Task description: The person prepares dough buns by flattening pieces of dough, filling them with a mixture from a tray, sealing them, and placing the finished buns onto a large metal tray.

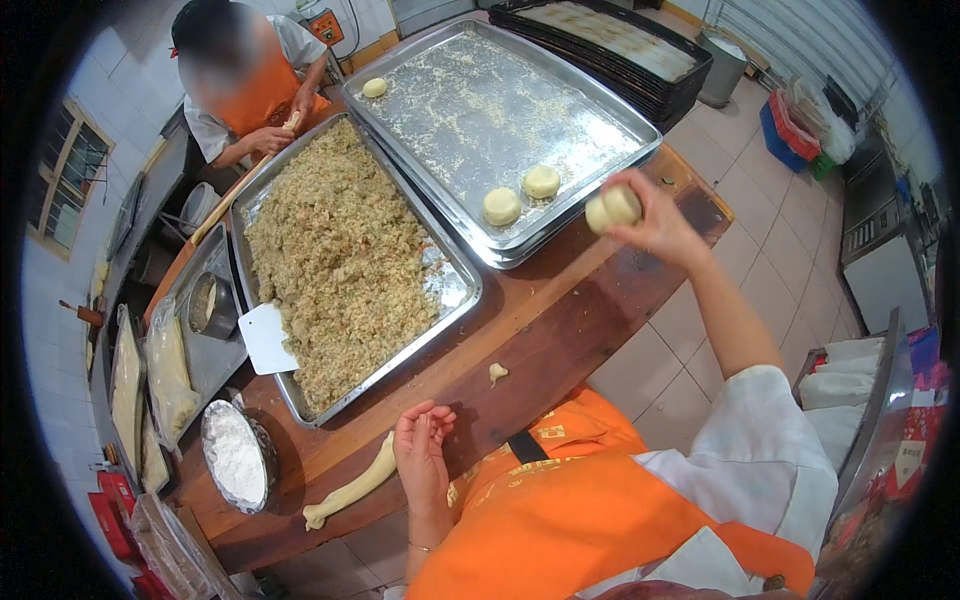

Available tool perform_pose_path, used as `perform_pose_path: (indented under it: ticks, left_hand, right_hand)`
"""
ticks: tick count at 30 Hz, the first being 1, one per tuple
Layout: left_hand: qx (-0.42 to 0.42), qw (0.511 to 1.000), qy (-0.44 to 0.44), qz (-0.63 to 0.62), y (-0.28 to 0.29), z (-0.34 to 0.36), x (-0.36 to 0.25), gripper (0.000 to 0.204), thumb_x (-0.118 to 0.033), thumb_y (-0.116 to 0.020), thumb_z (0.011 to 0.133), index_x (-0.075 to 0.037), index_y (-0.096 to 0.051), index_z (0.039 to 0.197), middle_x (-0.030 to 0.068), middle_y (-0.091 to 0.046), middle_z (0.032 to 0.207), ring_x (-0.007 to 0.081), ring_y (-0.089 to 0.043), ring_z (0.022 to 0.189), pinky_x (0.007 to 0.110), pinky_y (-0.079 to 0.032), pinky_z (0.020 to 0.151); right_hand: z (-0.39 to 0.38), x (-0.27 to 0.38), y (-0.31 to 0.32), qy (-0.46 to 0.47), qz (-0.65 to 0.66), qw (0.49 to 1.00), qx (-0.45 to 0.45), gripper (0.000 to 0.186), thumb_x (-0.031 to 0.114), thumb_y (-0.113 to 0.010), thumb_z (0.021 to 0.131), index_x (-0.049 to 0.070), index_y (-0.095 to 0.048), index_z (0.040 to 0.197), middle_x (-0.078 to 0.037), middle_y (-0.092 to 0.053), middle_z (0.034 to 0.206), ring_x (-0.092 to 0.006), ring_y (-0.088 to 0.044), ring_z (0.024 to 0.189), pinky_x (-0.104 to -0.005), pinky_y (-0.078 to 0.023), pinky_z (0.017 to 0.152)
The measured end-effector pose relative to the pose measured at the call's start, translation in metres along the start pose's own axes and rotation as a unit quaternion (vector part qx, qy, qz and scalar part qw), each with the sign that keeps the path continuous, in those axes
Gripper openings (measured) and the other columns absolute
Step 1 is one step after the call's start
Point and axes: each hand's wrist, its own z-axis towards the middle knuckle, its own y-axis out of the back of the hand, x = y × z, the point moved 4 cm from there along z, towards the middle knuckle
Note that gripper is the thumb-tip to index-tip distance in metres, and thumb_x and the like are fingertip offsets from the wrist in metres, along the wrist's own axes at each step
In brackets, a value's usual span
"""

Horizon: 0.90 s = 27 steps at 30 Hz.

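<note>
At the near corner of the large metal tray (480, 110), my right hand (655, 220) grips two pale, round dough balls (612, 208), side by side and slightly blurred. Two more flattened dough balls (502, 207) sit on the tray near that corner, and a third dough ball (374, 88) lies at its far left. My left hand (424, 450) is over the table's front edge, palm turned up and fingers loosely bent, with nothing visible in it. Beside it lies a long dough strip (350, 487); whether they touch I cannot tell. A small dough scrap (497, 373) rests on the wooden table.
A deep tray of crumbly filling (335, 260) with a white scraper (266, 338) stands left of centre. A bowl of flour (236, 458) is at the near left, with bagged dough (170, 365) beyond. Across the table a person (250, 90) handles dough. Black baking trays (620, 50) are stacked behind.
</note>
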Motion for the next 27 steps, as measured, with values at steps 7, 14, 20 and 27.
perform_pose_path:
  ticks: [7, 14, 20, 27]
  left_hand:
    - [-0.011, 1.000, -0.003, -0.007, -0.007, 0.000, -0.006, 0.016, -0.010, -0.051, 0.104, 0.000, -0.056, 0.116, 0.0114, -0.066, 0.102, 0.0179, -0.064, 0.093, 0.031, -0.053, 0.086]
    - [-0.035, 0.999, -0.010, 0.003, 0.004, -0.003, -0.010, 0.017, -0.011, -0.051, 0.104, 0.000, -0.056, 0.116, 0.0119, -0.066, 0.103, 0.0183, -0.065, 0.093, 0.031, -0.053, 0.086]
    - [-0.013, 1.000, -0.010, -0.004, -0.002, 0.004, -0.009, 0.017, -0.010, -0.052, 0.104, 0.000, -0.056, 0.116, 0.0116, -0.067, 0.103, 0.0182, -0.066, 0.092, 0.031, -0.054, 0.086]
    - [-0.022, 1.000, -0.004, -0.002, -0.001, 0.003, -0.007, 0.017, -0.011, -0.052, 0.103, 0.000, -0.056, 0.117, 0.0124, -0.067, 0.101, 0.0194, -0.065, 0.091, 0.031, -0.053, 0.084]
  right_hand:
    - [0.107, -0.005, 0.018, 0.114, -0.273, 0.955, -0.037, 0.047, 0.017, -0.079, 0.076, 0.010, -0.056, 0.115, -0.019, -0.064, 0.110, -0.0366, -0.062, 0.102, -0.0426, -0.050, 0.090]
    - [0.134, -0.034, -0.004, 0.055, -0.341, 0.937, 0.060, 0.053, 0.018, -0.080, 0.074, 0.012, -0.056, 0.120, -0.018, -0.064, 0.115, -0.0367, -0.060, 0.109, -0.0419, -0.048, 0.096]
    - [0.142, -0.055, 0.026, -0.046, -0.184, 0.981, 0.040, 0.050, 0.024, -0.079, 0.076, 0.013, -0.061, 0.122, -0.012, -0.068, 0.113, -0.0254, -0.063, 0.107, -0.0362, -0.049, 0.094]
    - [0.150, -0.086, 0.053, -0.101, -0.181, 0.977, 0.048, 0.053, 0.033, -0.081, 0.074, 0.016, -0.063, 0.121, -0.014, -0.065, 0.118, -0.0284, -0.061, 0.110, -0.0363, -0.049, 0.094]
